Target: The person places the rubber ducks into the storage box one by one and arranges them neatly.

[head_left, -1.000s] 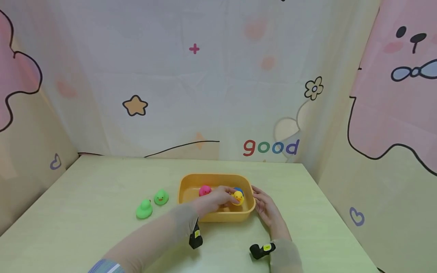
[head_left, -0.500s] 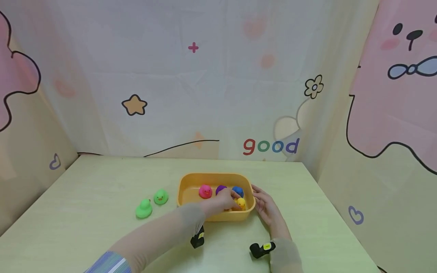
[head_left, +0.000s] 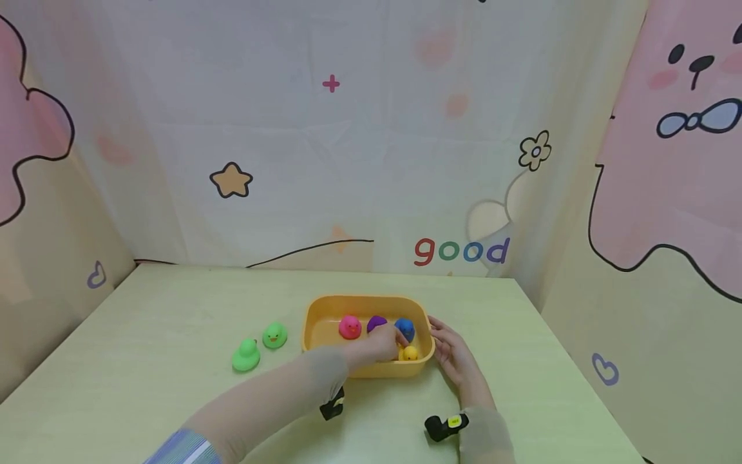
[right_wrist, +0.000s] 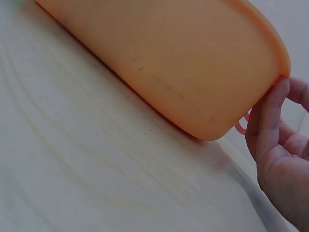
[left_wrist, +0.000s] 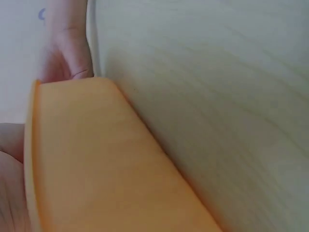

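My left hand [head_left: 382, 343] reaches into the orange-yellow plastic basket [head_left: 365, 368]. It pinches a yellow rubber duck [head_left: 409, 354] low in the basket's near right corner; the thumb is hidden. Close by in the basket sit a blue rubber duck [head_left: 405, 329], a purple one [head_left: 376, 323] partly behind the hand, and a pink one [head_left: 350, 327]. My right hand [head_left: 455, 357] rests its extended fingers against the outside of the basket's right end. In the right wrist view, those fingers [right_wrist: 270, 121] touch the wall just under the rim. The left wrist view mostly shows the basket's outer side [left_wrist: 96, 154].
Two green rubber ducks, one nearer [head_left: 246, 356] and one farther [head_left: 275, 336], stand on the pale table [head_left: 191, 309] left of the basket. Printed cloth walls [head_left: 371, 161] enclose the table at the back and both sides. A black camera [head_left: 446, 426] is worn on the right wrist.
My left hand has lowered the yellow duck toward the basket's near right corner, uncovering the purple and blue ducks. My right hand has stayed at the basket's right end.
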Tool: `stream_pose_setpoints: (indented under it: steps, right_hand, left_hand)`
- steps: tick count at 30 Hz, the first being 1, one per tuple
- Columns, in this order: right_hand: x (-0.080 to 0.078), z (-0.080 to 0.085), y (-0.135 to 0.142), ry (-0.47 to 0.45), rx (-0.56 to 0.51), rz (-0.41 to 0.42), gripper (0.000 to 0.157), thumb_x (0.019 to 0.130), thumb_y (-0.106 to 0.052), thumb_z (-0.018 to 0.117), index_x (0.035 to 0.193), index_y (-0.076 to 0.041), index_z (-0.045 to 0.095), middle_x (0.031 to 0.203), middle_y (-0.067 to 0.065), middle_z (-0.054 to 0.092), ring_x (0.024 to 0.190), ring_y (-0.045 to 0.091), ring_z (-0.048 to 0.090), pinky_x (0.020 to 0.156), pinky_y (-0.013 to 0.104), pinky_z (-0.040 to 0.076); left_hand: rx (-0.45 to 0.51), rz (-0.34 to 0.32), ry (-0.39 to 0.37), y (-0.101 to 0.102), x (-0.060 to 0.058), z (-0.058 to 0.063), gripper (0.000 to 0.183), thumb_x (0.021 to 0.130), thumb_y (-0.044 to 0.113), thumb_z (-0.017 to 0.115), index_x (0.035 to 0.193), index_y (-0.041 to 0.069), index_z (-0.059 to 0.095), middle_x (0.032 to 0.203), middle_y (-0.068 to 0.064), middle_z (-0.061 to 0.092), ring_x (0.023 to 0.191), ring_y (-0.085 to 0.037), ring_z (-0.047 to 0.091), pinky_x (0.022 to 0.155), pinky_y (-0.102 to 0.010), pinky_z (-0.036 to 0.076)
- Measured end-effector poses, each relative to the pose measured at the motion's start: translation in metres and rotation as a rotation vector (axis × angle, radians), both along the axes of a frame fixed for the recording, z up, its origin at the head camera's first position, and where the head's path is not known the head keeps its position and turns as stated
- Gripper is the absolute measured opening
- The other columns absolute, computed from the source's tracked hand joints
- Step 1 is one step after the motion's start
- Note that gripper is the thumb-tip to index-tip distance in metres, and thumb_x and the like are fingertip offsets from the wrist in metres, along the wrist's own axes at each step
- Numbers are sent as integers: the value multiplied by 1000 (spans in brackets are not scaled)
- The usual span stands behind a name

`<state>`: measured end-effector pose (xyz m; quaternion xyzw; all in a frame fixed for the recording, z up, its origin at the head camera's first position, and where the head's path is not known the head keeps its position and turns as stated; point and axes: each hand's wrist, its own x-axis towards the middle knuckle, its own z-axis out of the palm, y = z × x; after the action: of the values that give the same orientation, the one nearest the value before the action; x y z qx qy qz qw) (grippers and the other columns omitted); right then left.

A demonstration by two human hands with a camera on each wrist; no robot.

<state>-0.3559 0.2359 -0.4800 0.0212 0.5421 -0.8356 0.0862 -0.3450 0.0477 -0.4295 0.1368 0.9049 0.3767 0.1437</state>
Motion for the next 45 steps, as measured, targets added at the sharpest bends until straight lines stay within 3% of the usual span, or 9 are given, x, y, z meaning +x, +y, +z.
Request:
stream_pose_setpoints:
  steps: [3, 8, 15, 21, 28, 35, 39, 45]
  right_hand:
    - [1, -1, -1, 8, -7, -7, 51, 101, -2, 41, 150, 4, 28, 102, -4, 68, 88, 4, 68, 76, 14, 55]
    - [2, -1, -2, 8, -9, -6, 50, 101, -2, 42, 150, 3, 29, 100, -3, 68, 86, 4, 68, 74, 14, 55]
    - [1, -2, 2, 51, 41, 19, 51, 102, -3, 39, 151, 4, 25, 99, -7, 69, 82, 1, 66, 69, 12, 53]
    - [1, -4, 1, 79, 74, 2, 51, 101, -5, 42, 150, 5, 29, 101, -7, 68, 83, 1, 66, 71, 12, 53]
    - [1, -5, 0, 80, 86, 0, 52, 101, -6, 44, 150, 4, 29, 103, -8, 67, 86, 1, 65, 72, 12, 52]
    - [-1, -3, -1, 36, 74, 11, 51, 102, -7, 41, 150, 2, 27, 101, -8, 66, 88, 1, 65, 74, 12, 52]
    - [-1, -2, -2, 11, 56, 12, 51, 102, -6, 41, 151, 1, 26, 101, -7, 66, 87, 2, 65, 73, 12, 52]
    - [-1, -3, -1, 5, 30, 3, 51, 103, -5, 40, 151, 0, 27, 101, -6, 68, 86, 3, 66, 70, 12, 53]
  left_hand:
    - [22, -72, 33, -11, -1, 2, 34, 82, -9, 63, 112, 4, 72, 109, -10, 67, 86, -18, 52, 68, -21, 46]
    - [162, -156, 48, -45, -3, 14, 32, 86, 3, 70, 118, 0, 67, 118, -16, 66, 95, -21, 58, 89, -34, 53]
    - [282, -107, 87, -109, -10, 33, 35, 89, 9, 70, 121, -2, 63, 123, -22, 63, 107, -28, 63, 93, -40, 54]
    - [288, -33, 184, -164, -9, 39, 39, 89, 10, 69, 124, -4, 60, 123, -24, 63, 109, -31, 63, 95, -41, 53]
    - [260, 69, 215, -215, 2, 29, 42, 90, 17, 69, 127, 1, 59, 126, -20, 62, 117, -36, 57, 99, -46, 50]
    - [254, 132, 154, -253, 17, 18, 52, 90, 21, 70, 134, -1, 53, 135, -25, 55, 124, -42, 50, 103, -52, 44]
    - [242, 173, 109, -266, 22, 12, 58, 89, 23, 71, 137, -3, 49, 139, -28, 50, 127, -45, 46, 104, -55, 42]
    - [221, 189, 26, -277, 20, 3, 66, 87, 27, 73, 140, -3, 46, 143, -28, 45, 131, -46, 43, 106, -57, 39]
